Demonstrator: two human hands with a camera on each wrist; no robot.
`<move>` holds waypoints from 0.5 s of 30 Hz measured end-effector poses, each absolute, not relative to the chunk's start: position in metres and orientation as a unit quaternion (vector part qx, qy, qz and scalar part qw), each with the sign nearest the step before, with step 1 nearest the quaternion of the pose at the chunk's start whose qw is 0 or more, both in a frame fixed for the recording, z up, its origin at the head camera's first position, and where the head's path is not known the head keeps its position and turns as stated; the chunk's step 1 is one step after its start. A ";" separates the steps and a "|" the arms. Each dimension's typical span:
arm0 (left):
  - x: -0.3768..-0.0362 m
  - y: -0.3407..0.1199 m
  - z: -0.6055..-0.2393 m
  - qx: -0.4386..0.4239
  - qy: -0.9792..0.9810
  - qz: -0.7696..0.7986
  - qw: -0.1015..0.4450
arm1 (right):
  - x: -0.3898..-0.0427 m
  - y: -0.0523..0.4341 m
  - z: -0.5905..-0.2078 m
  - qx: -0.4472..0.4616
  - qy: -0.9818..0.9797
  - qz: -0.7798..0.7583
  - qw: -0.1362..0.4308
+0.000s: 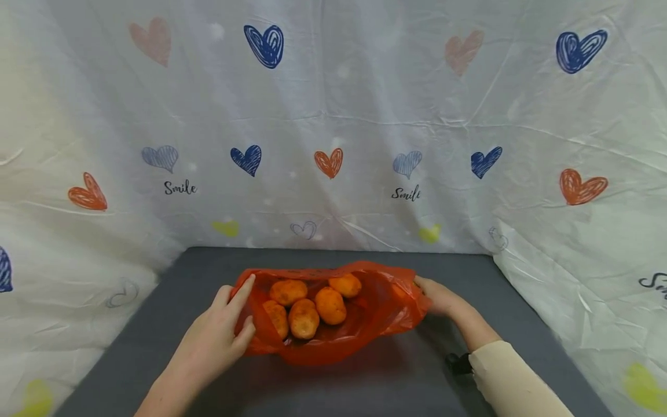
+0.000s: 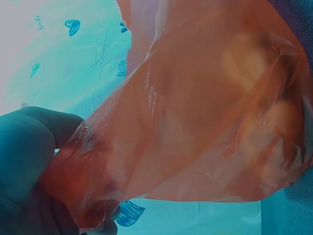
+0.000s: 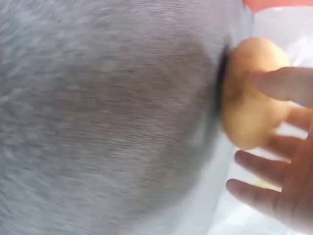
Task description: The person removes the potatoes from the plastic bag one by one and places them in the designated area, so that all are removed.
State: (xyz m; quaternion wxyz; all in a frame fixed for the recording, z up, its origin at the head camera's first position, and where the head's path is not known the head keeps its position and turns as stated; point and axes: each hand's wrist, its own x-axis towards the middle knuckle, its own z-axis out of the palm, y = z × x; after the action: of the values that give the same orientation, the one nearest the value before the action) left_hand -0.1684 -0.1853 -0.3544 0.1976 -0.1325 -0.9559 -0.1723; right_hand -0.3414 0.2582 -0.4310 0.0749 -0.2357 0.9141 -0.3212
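Note:
A red plastic bag (image 1: 354,341) lies with its mouth spread wide on the grey table, several potatoes (image 1: 304,319) inside it. At its left edge, my left hand (image 1: 216,330) holds the rim. The left wrist view shows the left hand (image 2: 29,152) gripping the bunched film of the bag (image 2: 186,122), with potato shapes showing through. My right hand (image 1: 440,298) is at the bag's right end, its fingertips partly hidden by the film. In the right wrist view the right hand (image 3: 293,161) pinches one potato (image 3: 249,117) between thumb and fingers.
The grey table (image 1: 333,388) extends around the bag. Behind and at both sides hangs a white sheet (image 1: 359,81) printed with hearts and lettering. A small black device (image 1: 458,364) sits under the right wrist, beside the pale sleeve (image 1: 513,376).

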 end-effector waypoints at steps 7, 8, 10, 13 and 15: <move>-0.167 -0.185 -0.357 -0.140 -0.953 -0.165 0.213 | -0.329 0.257 -0.376 -0.222 0.930 -0.292 0.007; -0.166 -0.186 -0.356 -0.140 -0.953 -0.165 0.214 | -0.327 0.255 -0.367 -0.221 0.931 -0.290 -0.006; -0.166 -0.186 -0.356 -0.141 -0.952 -0.165 0.215 | -0.320 0.249 -0.351 -0.220 0.931 -0.289 -0.030; -0.165 -0.187 -0.355 -0.142 -0.952 -0.165 0.217 | -0.307 0.237 -0.330 -0.224 0.924 -0.303 -0.066; -0.164 -0.188 -0.354 -0.143 -0.951 -0.165 0.218 | -0.294 0.225 -0.319 -0.235 0.914 -0.320 -0.089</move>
State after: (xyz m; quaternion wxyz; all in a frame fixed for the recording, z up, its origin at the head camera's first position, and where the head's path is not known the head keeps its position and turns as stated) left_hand -0.1641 -0.1876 -0.3543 0.2181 -0.1433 -0.9512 -0.1646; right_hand -0.2943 0.2250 -0.3188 -0.0886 -0.2347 0.9135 -0.3202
